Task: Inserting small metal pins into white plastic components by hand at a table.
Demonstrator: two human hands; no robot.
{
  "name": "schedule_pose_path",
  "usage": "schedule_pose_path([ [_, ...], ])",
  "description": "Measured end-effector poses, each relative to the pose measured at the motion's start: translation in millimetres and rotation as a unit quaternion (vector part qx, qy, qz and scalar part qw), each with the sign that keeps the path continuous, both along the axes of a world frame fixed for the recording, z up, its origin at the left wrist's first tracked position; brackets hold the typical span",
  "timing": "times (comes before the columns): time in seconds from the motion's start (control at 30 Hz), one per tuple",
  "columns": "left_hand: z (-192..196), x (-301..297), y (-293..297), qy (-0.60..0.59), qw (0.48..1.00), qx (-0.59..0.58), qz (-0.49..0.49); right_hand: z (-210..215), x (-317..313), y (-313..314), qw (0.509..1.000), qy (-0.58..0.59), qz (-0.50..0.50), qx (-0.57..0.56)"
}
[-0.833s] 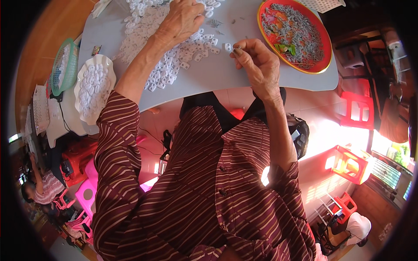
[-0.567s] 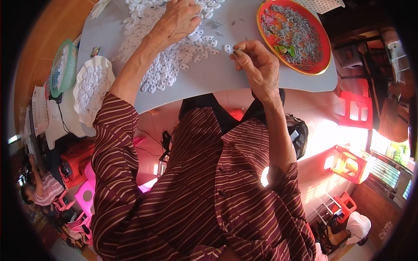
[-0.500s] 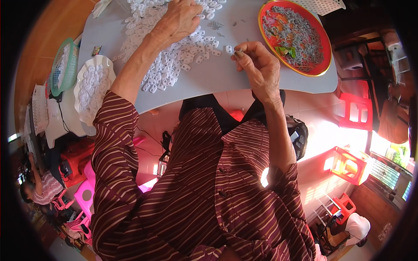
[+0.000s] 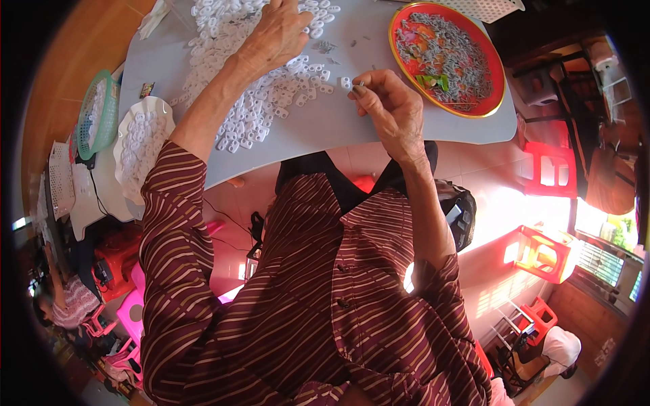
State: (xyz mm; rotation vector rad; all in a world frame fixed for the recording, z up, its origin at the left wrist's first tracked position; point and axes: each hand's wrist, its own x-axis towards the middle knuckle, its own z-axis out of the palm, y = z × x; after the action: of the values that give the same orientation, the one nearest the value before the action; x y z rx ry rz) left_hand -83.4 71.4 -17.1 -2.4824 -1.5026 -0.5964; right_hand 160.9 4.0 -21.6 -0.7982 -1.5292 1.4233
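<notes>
While the right hand (image 4: 393,108) pinches a small nail (image 4: 361,83) beside a white clip (image 4: 346,82), I cannot tell from here whether the left hand (image 4: 277,34), over piled clips (image 4: 220,54), grips anything.

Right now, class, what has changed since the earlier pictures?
The whole view shifted slightly: the red tray sits a little further left in the picture. No grasp or release shows clearly. The left hand stays over the white pieces, the right hand beside one white piece.

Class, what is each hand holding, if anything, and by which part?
Right hand: apparently a grey piece, pinched at the fingertips; gripped part too small to tell. Left hand: cannot tell.
</notes>
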Motion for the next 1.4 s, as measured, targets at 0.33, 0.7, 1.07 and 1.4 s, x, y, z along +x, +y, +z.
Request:
schedule_pose_path([
  [0.33, 26, 45, -43, -0.432, 0.863, -0.257, 0.053, -1, 3, 3, 1.0, 0.029, -0.001, 0.011],
  [0.7, 21, 76, -81, -0.485, 0.798, -0.357, -0.028, -3, -1, 6, 0.993, 0.082, -0.084, 0.003],
  [1.07, 20, 63, -68, -0.5, 0.785, -0.362, -0.047, -6, -1, 4, 0.996, 0.077, -0.03, 0.023],
  [1.4, 25, 61, -61, -0.337, 0.9, -0.271, -0.057, -2, -1, 3, 0.997, 0.06, -0.044, 0.025],
])
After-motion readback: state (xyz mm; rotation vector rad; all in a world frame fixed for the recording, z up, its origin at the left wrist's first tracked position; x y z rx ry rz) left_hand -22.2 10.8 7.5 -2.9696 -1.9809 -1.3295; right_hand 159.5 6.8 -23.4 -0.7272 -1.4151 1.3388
